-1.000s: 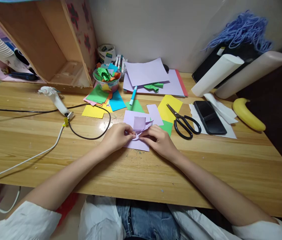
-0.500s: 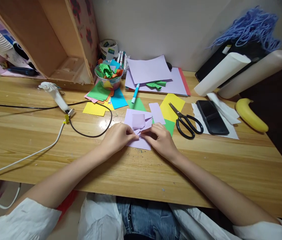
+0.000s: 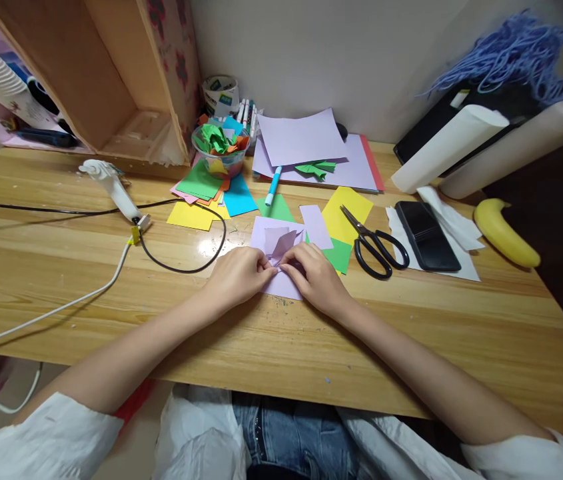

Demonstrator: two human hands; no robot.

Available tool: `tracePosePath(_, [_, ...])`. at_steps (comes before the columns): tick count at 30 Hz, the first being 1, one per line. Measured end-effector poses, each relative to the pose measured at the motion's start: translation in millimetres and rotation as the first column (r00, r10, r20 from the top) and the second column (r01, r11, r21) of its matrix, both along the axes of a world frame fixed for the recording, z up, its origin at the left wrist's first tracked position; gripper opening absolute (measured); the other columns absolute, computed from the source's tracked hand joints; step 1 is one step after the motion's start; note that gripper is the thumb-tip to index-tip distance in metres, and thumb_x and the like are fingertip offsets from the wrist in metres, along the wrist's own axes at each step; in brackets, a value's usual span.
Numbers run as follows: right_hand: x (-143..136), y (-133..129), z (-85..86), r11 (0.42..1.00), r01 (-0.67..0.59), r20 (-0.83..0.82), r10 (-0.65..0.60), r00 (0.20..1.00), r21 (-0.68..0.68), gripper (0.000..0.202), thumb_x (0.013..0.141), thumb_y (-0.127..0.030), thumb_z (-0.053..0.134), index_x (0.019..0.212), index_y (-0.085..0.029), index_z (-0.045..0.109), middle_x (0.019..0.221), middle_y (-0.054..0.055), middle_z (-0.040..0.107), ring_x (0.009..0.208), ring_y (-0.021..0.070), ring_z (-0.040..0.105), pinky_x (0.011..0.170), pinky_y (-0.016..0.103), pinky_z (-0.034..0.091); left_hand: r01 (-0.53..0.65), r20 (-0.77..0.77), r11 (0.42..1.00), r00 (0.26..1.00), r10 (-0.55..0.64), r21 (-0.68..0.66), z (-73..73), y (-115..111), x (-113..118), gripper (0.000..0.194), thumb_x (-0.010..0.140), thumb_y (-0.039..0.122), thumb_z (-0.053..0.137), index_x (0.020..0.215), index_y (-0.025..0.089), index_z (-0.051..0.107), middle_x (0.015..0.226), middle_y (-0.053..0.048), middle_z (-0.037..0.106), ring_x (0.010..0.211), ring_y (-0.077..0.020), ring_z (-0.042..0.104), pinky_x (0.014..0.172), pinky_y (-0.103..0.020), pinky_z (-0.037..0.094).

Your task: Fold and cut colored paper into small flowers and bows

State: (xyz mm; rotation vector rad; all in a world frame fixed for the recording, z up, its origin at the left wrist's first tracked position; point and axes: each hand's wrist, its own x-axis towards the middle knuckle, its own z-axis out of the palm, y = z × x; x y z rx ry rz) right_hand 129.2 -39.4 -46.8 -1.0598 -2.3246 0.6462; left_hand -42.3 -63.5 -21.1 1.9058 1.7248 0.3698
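My counter is pale wood with visible grain, pushed up against a plain whitish wall. On my left an open wooden box shelf stands on it. A bright glare spot lies on the wood.

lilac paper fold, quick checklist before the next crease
1. Both hands on the piece: left hand and right hand pinch the lilac paper where their fingers meet. Ok.
2. Piece resting on the table: ok.
3. Flaps lying flat: not ok, one stands up.
4. Edges aligned under the fingers: cannot tell, hidden.
5. Scissors apart from the right hand: ok.
6. Black cable off the paper: ok.
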Motion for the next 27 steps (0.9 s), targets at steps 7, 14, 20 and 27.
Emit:
tracePosePath(7, [-3, -2, 0.2, 0.999, 0.029, -0.024, -0.03, 0.999, -0.035, 0.006, 0.084, -0.015, 0.047, 0.08, -0.019, 0.05, 0.085, 0.006, 0.053, 0.08, 0.0184, 0.051, 0.071, 0.031, 0.041, -0.041, -0.003, 0.999, 0.999, 0.041, -0.012, 0.8, 1, 0, 0.027, 0.073, 0.044, 0.056, 0.066, 0.02, 0.063, 0.066, -0.002, 0.065, 0.059, -0.0163, 0.055, 0.048, -0.025, 0.027])
tracePosePath(14, [-3, -1, -1.5, 0.998, 0.052, -0.025, -0.053, 0.998, -0.034, 0.005, 0.083, -0.016, 0.048, 0.079, -0.019, 0.05, 0.083, 0.006, 0.052, 0.078, 0.0183, 0.051, 0.07, 0.031, 0.042, -0.031, 0.049, 0.999, 0.998, 0.03, 0.027, -3.0, 3, -3, 0.025, 0.07, 0.044, 0.06, 0.072, 0.019, 0.062, 0.067, -0.002, 0.064, 0.06, -0.0156, 0.054, 0.049, -0.024, 0.028])
tracePosePath(20, [-5, -1, -3.8, 0.998, 0.066, 0.029, -0.066, 0.997, 0.026, 0.006, 0.083, -0.017, 0.048, 0.078, -0.02, 0.048, 0.081, 0.006, 0.052, 0.077, 0.0199, 0.051, 0.067, 0.032, 0.042, -0.035, 0.172, 0.999, 0.984, 0.038, -0.021, -10.8, 5, -3, 0.025, 0.071, 0.042, 0.059, 0.077, 0.018, 0.063, 0.061, -0.001, 0.061, 0.056, -0.014, 0.052, 0.049, -0.024, 0.031])
tracePosePath(27, [-5, -5, -9.5, 0.983, 0.081, 0.124, -0.101, 0.987, 0.163, 0.004, 0.086, -0.02, 0.045, 0.083, -0.019, 0.049, 0.087, 0.01, 0.052, 0.081, 0.023, 0.051, 0.07, 0.036, 0.043, -0.029, 0.167, 0.998, 0.985, 0.039, -0.062, -6.4, 7, -5, 0.02, 0.068, 0.037, 0.06, 0.076, 0.02, 0.067, 0.059, 0.0, 0.061, 0.055, -0.0133, 0.053, 0.049, -0.024, 0.032])
